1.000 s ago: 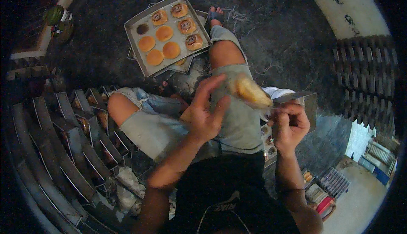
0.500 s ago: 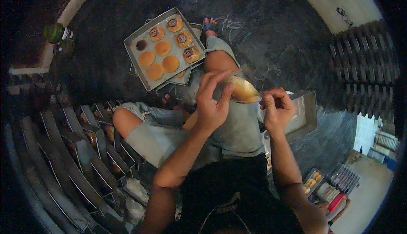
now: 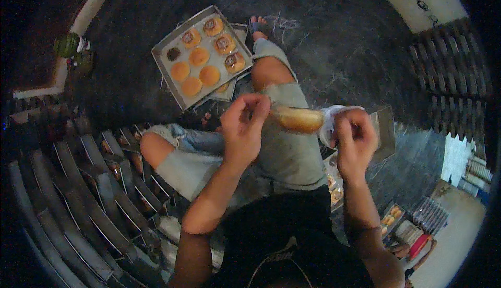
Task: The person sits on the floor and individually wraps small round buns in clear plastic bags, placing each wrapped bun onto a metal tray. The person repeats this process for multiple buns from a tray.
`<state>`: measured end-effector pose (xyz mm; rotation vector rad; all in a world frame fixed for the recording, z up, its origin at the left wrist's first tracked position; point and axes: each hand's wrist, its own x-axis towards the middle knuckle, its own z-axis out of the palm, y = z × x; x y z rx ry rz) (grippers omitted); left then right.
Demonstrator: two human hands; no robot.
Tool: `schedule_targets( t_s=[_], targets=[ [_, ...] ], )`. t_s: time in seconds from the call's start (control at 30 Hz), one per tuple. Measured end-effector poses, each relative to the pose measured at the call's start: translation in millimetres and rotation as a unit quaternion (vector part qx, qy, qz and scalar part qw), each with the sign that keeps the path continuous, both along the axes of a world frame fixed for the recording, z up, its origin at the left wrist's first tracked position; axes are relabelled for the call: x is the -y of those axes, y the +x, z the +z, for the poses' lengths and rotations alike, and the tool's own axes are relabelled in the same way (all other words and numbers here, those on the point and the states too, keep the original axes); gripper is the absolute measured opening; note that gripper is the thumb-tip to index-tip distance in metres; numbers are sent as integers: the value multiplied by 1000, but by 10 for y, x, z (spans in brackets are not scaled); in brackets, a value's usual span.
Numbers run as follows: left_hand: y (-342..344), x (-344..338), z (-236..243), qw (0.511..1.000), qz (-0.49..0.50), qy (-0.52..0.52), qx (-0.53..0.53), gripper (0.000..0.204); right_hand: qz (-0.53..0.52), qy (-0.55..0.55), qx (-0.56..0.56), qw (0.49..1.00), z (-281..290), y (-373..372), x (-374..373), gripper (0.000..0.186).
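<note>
A golden bun, blurred by motion, hangs between my hands above my right thigh, in what looks like a clear plastic bag. My left hand is closed in a pinch at the bag's left end. At the other end my right hand pinches too, with whitish, see-through plastic beside its fingers. On the floor ahead lies a metal tray. It carries several bare buns, several wrapped buns with printed labels, and a dark round patch.
Another metal tray stands by my right hand, with wrapped buns nearer me. Dark metal racks crowd my left; dark stacked slats stand far right. At lower right are a tray of buns and a person's arm.
My hands have moved farther apart, the left one leftward and the right one rightward. The bagged bun has turned from a tilt to nearly level and is now blurred.
</note>
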<state>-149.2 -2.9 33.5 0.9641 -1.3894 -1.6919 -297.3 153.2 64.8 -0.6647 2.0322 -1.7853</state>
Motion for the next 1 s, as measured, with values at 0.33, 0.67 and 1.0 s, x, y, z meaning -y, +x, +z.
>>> schedule_targets(
  t_s=[0.33,0.67,1.0],
  targets=[
    [395,-456,-853,978,75,194,34,26,117,10,99,988,-566,808,17,56],
    [1607,235,-123,959,276,55,-33,35,337,-79,-403,847,-1620,1243,3591,65],
    [2042,40,-841,984,81,-17,155,28,681,66,-209,699,-910,837,1075,59]
  ],
)
